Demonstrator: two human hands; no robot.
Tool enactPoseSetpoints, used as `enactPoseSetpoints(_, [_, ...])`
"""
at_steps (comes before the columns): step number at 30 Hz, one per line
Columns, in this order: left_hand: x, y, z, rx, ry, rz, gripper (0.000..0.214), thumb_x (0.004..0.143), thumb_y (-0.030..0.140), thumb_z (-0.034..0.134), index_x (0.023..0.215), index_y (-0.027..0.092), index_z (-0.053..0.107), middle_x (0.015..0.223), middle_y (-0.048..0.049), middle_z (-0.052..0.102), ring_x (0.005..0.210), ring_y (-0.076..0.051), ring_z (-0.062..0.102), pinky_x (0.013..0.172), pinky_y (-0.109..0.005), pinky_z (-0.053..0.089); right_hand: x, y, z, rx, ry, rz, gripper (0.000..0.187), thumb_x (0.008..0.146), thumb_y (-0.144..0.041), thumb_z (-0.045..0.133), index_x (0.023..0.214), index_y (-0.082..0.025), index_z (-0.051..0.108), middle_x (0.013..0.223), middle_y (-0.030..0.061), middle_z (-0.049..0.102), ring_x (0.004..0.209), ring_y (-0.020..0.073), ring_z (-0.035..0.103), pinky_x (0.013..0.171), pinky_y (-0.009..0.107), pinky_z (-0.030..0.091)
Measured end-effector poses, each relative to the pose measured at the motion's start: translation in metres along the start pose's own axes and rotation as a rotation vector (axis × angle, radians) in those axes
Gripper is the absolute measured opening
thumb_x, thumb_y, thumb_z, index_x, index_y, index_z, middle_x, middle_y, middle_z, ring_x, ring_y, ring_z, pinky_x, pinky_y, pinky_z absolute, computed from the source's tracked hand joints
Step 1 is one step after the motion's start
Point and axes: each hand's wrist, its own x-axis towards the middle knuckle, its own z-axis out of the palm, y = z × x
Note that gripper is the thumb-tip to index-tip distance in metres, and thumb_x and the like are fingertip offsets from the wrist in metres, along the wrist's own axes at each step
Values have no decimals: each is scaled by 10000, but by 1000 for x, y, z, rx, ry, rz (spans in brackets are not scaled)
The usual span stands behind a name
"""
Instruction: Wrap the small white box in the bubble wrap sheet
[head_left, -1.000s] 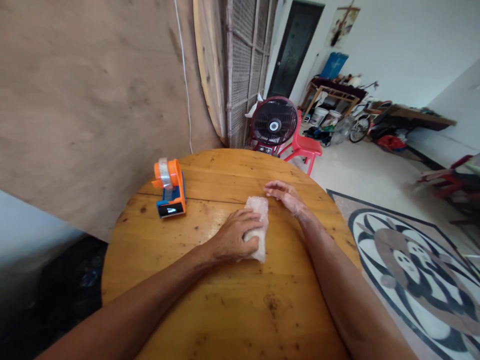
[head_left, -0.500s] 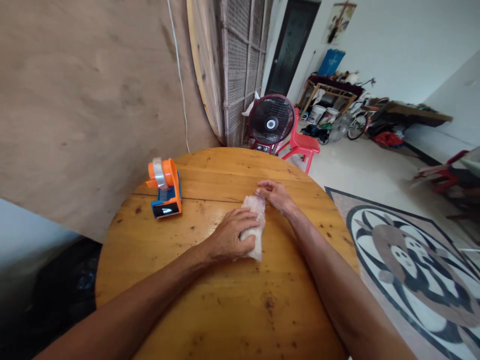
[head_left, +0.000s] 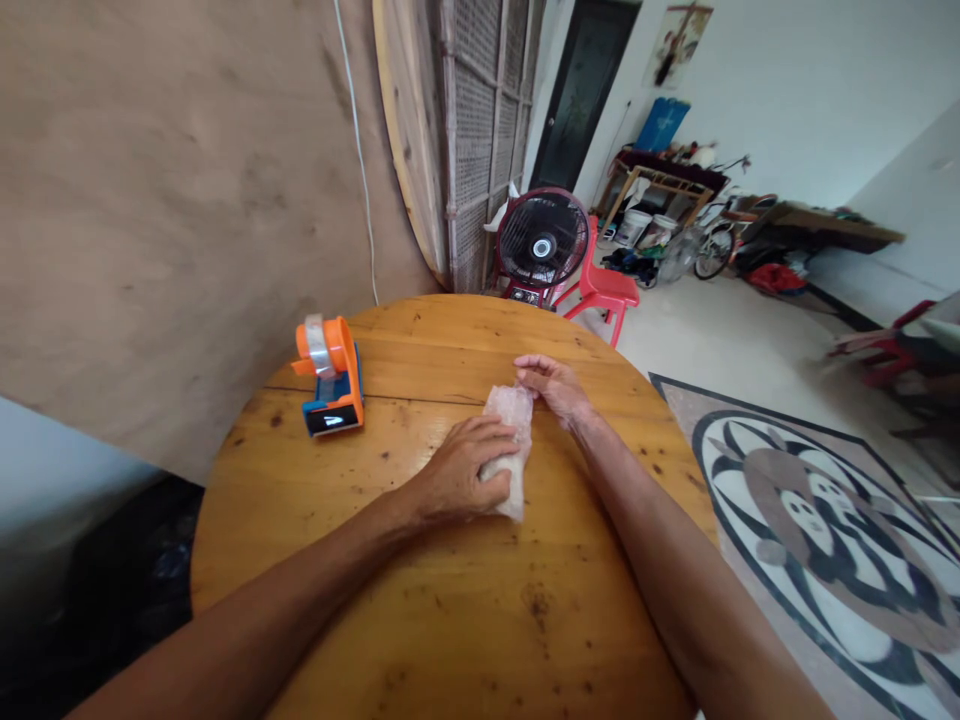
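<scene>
A bundle of bubble wrap (head_left: 513,412) lies lengthwise on the round wooden table (head_left: 420,610); what it may hold inside cannot be made out. My left hand (head_left: 474,465) is laid over its middle and near part, with the fingers across the top and the thumb on the near side, gripping it. At the far right corner, my right hand (head_left: 553,388) has its thumb and fingertips closed on the edge of the wrap. The right fingertips are slightly blurred.
An orange and blue tape dispenser (head_left: 330,378) with a roll of clear tape stands on the table at the left. Beyond the far edge are a fan (head_left: 543,245) and a red plastic chair (head_left: 606,285). A wooden panel (head_left: 187,200) borders the left side.
My right hand has shifted slightly, and the far right corner of the bubble wrap is pulled a little outward with it. My left hand stays in place on the bundle.
</scene>
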Motion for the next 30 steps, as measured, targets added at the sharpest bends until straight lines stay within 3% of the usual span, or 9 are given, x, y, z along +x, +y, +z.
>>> enactPoseSetpoints(5, [0, 1, -1, 20, 2, -3, 447, 716, 218, 523, 1138, 198, 670, 1280, -59, 613, 1265, -271, 462, 1091, -457, 325, 12, 13, 10, -64, 131, -104, 315, 571, -402, 713, 796, -219, 590, 640, -46, 538, 573, 106, 453, 576, 259, 378])
enactPoseSetpoints(8, [0, 2, -2, 29, -8, -17, 447, 720, 226, 520, 1138, 179, 671, 1280, -66, 613, 1274, -274, 453, 1095, -447, 324, 15, 17, 11, -101, 146, -114, 292, 571, -398, 697, 771, -221, 581, 639, -43, 531, 587, 113, 460, 599, 267, 392])
enactPoseSetpoints(15, [-1, 1, -1, 68, 1, 30, 473, 726, 214, 514, 1177, 167, 651, 1334, -81, 568, 1281, -267, 442, 1101, -439, 302, 8, 2, -4, -6, -34, 41, 321, 613, -379, 700, 876, -208, 630, 740, -15, 638, 573, 97, 480, 503, 230, 296])
enactPoseSetpoints(23, [-1, -2, 1, 76, -21, 32, 457, 721, 212, 523, 1154, 182, 667, 1308, -71, 593, 1284, -278, 444, 1092, -445, 312, 4, -12, -7, 121, -108, 148, 257, 660, -332, 663, 880, -202, 634, 763, 17, 676, 651, 132, 576, 576, 250, 392])
enactPoseSetpoints(26, [-1, -2, 2, 72, -20, 14, 460, 721, 213, 523, 1155, 169, 669, 1309, -75, 591, 1292, -280, 440, 1102, -442, 305, 3, -14, -7, 143, -35, 152, 243, 679, -359, 639, 857, -194, 642, 833, 43, 694, 662, 134, 596, 557, 247, 392])
enactPoseSetpoints(30, [-2, -2, 4, 67, -15, -8, 467, 719, 210, 519, 1161, 180, 667, 1304, -62, 597, 1296, -269, 441, 1108, -433, 307, 1, -24, -9, 15, 176, 11, 244, 667, -348, 645, 861, -200, 645, 897, 25, 696, 726, 133, 602, 571, 232, 375])
